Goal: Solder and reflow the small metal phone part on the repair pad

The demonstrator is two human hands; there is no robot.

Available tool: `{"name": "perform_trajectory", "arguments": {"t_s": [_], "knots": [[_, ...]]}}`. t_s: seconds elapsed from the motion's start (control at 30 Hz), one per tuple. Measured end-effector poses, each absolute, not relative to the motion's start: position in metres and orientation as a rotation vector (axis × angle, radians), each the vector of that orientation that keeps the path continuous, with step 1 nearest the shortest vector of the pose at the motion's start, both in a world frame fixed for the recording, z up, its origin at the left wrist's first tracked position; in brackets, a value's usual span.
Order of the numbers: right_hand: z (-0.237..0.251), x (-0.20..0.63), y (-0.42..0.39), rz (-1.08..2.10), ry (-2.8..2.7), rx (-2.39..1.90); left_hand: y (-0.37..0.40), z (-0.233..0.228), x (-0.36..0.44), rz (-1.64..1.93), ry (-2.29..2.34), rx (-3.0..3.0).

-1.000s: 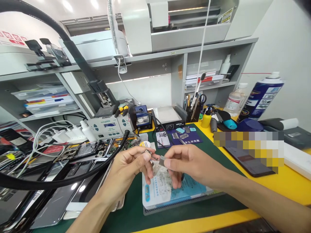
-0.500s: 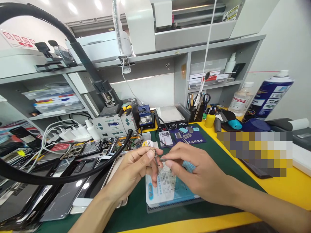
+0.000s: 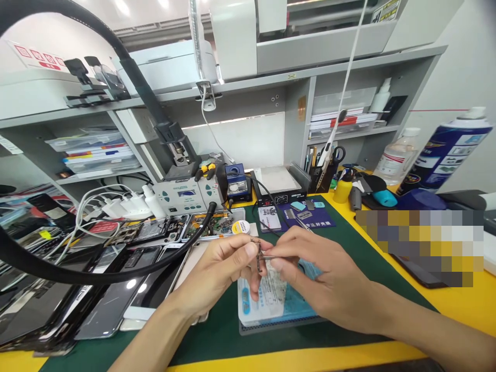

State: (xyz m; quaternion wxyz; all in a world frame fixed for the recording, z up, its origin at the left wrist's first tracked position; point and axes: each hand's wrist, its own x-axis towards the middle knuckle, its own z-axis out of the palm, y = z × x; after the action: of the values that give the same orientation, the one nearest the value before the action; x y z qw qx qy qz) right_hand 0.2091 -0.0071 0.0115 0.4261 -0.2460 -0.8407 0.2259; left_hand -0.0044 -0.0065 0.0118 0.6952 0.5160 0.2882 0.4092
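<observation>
I am pinching a small metal part point(image 3: 257, 257) in my left hand point(image 3: 222, 268) above the blue card point(image 3: 271, 299), gripping tweezers point(image 3: 271, 255) in my right hand point(image 3: 321, 274); next, fine alignment seems required.

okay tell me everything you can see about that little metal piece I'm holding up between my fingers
The small metal part is thin, dark and flat-looking, with a slim strip hanging down from where it is pinched. It is held in the air above the blue-and-white card on the green mat, not touching either. The left hand grips it between thumb and forefinger at its upper end; the right hand meets it from the other side with a slender silvery tool or strip. Its finer details are too small to make out.
</observation>
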Motion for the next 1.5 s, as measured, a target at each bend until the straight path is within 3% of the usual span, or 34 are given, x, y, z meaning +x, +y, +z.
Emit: {"name": "perform_trajectory", "arguments": {"t_s": [1.5], "knots": [[-0.001, 0.208, 0.0, 0.307, -2.095, -0.564, -0.008, 0.009, -0.007, 0.893, 0.816, 1.435]]}}
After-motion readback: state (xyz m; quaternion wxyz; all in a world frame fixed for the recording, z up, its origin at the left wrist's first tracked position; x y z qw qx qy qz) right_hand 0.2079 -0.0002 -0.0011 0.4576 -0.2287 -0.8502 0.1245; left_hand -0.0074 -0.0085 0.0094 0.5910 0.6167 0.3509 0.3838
